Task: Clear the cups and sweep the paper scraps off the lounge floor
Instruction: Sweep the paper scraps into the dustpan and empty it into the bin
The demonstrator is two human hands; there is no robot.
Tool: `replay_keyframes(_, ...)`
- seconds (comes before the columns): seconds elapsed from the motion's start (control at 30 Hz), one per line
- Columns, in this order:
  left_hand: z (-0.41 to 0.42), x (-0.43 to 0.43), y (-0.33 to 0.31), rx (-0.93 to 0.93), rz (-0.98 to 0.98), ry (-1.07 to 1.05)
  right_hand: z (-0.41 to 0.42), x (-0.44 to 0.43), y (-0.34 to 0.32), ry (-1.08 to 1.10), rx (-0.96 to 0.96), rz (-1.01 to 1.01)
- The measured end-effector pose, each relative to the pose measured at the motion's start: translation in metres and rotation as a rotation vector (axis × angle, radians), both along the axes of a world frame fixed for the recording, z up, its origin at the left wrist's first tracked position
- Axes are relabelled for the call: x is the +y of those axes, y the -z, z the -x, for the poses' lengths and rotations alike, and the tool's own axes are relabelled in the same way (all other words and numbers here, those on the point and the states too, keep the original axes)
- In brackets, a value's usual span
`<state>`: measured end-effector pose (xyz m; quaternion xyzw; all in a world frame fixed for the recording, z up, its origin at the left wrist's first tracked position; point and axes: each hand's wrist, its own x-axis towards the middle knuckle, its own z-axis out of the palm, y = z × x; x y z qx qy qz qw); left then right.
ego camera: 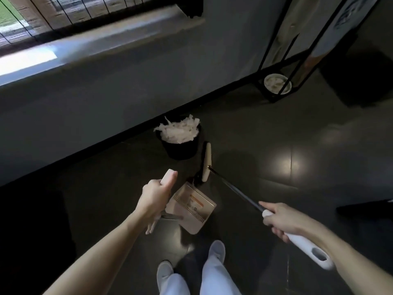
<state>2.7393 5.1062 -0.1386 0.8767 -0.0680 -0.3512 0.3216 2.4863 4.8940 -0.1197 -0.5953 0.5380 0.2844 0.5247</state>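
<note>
My left hand (154,199) grips the pale handle of a beige dustpan (191,206), whose pan rests on the dark floor just ahead of my feet. My right hand (280,219) holds the white grip of a broom (234,188). Its dark shaft runs forward and left to the cream broom head (206,162), which sits at the front lip of the dustpan. Just beyond the broom head stands a black bin (180,147), heaped with white paper scraps (178,130). No loose scraps show on the floor near the pan.
A grey wall with a dark skirting runs diagonally behind the bin. At the right stands a black metal frame stand (297,50), with a round white dish (277,84) in its base. A dark block sits at far right (361,77). My white shoes (217,250) are below.
</note>
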Motion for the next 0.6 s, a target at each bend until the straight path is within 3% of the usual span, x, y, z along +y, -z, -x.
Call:
replay_keyframes(0.23, 0.008, 0.034, 0.006, 0.043, 0.035, -0.006, -0.006, 0.021, -0.014, -0.069, 0.017, 0.146)
replay_keyframes(0.33, 0.001, 0.045, 0.008, 0.051, 0.058, -0.026, -0.025, 0.048, 0.003, -0.225, 0.062, 0.178)
replay_keyframes(0.47, -0.002, 0.038, 0.009, 0.048, 0.129, -0.031, -0.041, 0.103, 0.021, -0.383, 0.107, 0.089)
replay_keyframes(0.6, -0.002, 0.034, 0.007, 0.029, 0.152, -0.011, -0.030, 0.125, -0.005, -0.450, 0.113, -0.031)
